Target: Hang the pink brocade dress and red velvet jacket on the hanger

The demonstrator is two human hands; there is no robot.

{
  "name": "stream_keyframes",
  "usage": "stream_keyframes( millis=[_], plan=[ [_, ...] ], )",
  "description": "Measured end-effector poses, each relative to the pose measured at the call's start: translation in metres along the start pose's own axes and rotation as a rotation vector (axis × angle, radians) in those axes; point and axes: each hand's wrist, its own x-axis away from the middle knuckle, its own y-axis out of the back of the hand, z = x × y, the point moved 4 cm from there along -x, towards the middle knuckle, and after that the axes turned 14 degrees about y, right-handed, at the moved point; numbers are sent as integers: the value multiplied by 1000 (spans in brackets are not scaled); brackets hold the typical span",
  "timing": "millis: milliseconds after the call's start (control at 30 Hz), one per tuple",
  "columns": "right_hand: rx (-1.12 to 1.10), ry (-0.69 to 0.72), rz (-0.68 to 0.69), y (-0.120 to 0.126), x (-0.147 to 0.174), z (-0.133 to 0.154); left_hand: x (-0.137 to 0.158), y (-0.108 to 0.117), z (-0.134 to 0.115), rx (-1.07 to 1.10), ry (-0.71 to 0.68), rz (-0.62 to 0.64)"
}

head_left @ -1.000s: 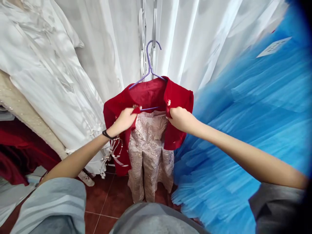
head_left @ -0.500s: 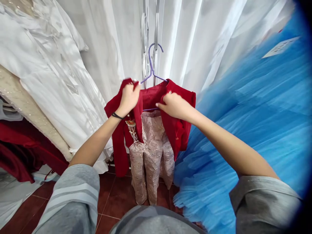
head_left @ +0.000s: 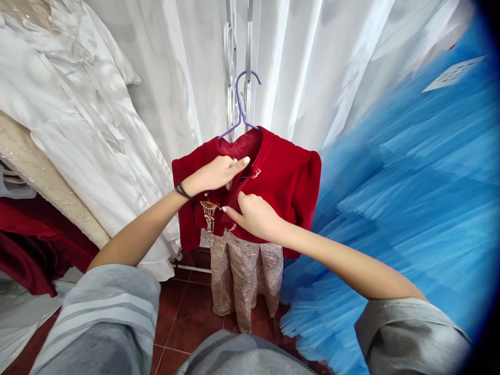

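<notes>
A red long-sleeved jacket [head_left: 281,172] hangs on a purple hanger [head_left: 241,104] in front of me. Beneath it shows a pale pink brocade garment [head_left: 244,265]. My left hand [head_left: 216,173] is closed on the jacket's left front near the neckline, its index finger stretched to the right. Lower down, my right hand [head_left: 258,216] pinches the edge of the right front. The two fronts almost meet, hiding the top of the brocade. A beaded brooch [head_left: 210,208] with dangling strands sits on the jacket's left front, and a small ornament [head_left: 256,173] is near the collar.
White dresses [head_left: 86,120] hang at the left, with dark red cloth [head_left: 31,245] below them. On the right a large blue tulle skirt [head_left: 383,208] comes close to the jacket. White curtains [head_left: 312,57] and a metal stand [head_left: 230,57] are behind; red tiles [head_left: 187,312] cover the floor.
Both hands have come down and inward, drawing the jacket's open fronts together over the brocade top. The collar and right front now lie flatter, and the small collar ornament has come into view.
</notes>
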Motion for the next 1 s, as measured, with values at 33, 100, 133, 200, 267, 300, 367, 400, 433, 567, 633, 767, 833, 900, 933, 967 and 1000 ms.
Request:
stream_keyframes(
  millis=[33, 100, 133, 200, 267, 300, 367, 400, 433, 567, 633, 767, 833, 900, 933, 967, 1000],
  plan=[
    [-2, -11, 7, -3, 3, 1, 7, 10, -2, -55, -58, -21],
    [-2, -50, 39, -15, 8, -3, 19, 32, -4, -215, -192, -175],
    [-1, -73, 49, -21, 11, -8, 23, 42, -4, -302, -276, -268],
    [0, -116, 30, -31, 16, -21, 27, 55, -2, -484, -455, -352],
    [-9, -139, -48, -34, 25, -34, 25, 63, 3, -632, -581, -340],
    [-18, -143, -95, -35, 31, -39, 22, 66, 6, -689, -610, -333],
    [-22, -131, -170, -37, 45, -45, 17, 68, 12, -789, -622, -337],
    [-9, -110, -188, -41, 51, -45, 15, 66, 15, -837, -631, -333],
    [16, -82, -197, -45, 56, -44, 14, 61, 17, -883, -649, -318],
    [110, 5, -229, -62, 63, -37, 16, 33, 22, -951, -722, -253],
    [90, -2, -253, -61, 61, -39, 18, 24, 23, -941, -730, -241],
    [7, -61, -375, -36, 59, -43, 17, 12, 18, -1016, -730, -173],
    [-69, -86, -464, -19, 59, -31, 10, 9, 6, -976, -703, -172],
    [-137, -66, -527, -5, 53, -4, -5, 11, -13, -827, -637, -261],
    [-153, -38, -549, 1, 46, 13, -14, 13, -22, -733, -595, -322],
    [-160, -3, -566, 5, 36, 31, -24, 15, -30, -640, -549, -380],
    [-165, 34, -573, 6, 23, 46, -35, 17, -35, -553, -499, -422]
  ],
)
